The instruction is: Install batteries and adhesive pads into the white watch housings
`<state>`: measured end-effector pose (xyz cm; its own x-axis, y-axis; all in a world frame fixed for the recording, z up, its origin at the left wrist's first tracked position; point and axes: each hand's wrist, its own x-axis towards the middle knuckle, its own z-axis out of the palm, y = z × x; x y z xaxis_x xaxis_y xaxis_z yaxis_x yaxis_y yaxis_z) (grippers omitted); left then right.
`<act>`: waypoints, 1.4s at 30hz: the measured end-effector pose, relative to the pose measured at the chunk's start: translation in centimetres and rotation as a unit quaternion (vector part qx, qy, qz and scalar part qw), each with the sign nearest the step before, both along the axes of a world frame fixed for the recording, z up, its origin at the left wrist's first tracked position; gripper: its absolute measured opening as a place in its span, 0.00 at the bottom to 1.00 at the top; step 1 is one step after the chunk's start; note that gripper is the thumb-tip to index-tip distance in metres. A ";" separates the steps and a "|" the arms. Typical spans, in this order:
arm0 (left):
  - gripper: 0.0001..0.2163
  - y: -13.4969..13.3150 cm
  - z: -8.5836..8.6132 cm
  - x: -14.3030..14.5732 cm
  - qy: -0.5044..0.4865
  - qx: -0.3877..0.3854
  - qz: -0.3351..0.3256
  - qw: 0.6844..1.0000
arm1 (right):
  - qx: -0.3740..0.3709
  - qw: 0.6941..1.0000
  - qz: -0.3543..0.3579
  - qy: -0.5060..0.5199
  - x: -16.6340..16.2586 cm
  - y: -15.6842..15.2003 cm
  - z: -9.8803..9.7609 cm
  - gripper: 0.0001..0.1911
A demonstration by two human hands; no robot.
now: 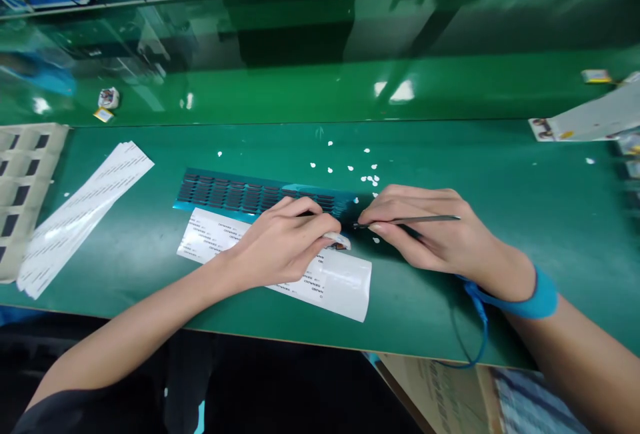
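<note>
My left hand (286, 242) lies closed over a small white part (339, 241), pinning it against a white printed label sheet (345, 284). My right hand (425, 231) pinches thin metal tweezers (407, 221) whose tip points left, almost touching that part. Just behind both hands lies a blue strip (235, 193) covered in rows of small dark pads. A blue wrist strap (543, 294) with a cord circles my right wrist.
A stack of white label strips (83, 214) and a beige compartment tray (23, 187) lie at the left. Small white scraps (350, 167) dot the green mat behind my hands. A white card (585, 121) sits far right. A cardboard box (450, 394) stands below the bench edge.
</note>
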<state>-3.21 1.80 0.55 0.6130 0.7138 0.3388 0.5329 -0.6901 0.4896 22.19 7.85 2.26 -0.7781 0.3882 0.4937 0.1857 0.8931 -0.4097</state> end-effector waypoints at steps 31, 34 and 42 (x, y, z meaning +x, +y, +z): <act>0.03 2.0 2.6 -1.4 -0.534 -0.409 0.266 0.690 | 0.131 0.989 -0.065 0.022 0.0 -2.9 1.7 0.24; 0.07 1.0 2.6 -0.2 -0.537 -0.414 0.260 0.688 | 0.174 0.982 -0.066 0.014 -0.4 -3.6 1.7 0.18; 0.14 -0.2 3.0 1.3 -0.519 -0.434 0.277 0.683 | 0.097 0.991 -0.089 -0.033 -1.6 -4.2 2.0 0.12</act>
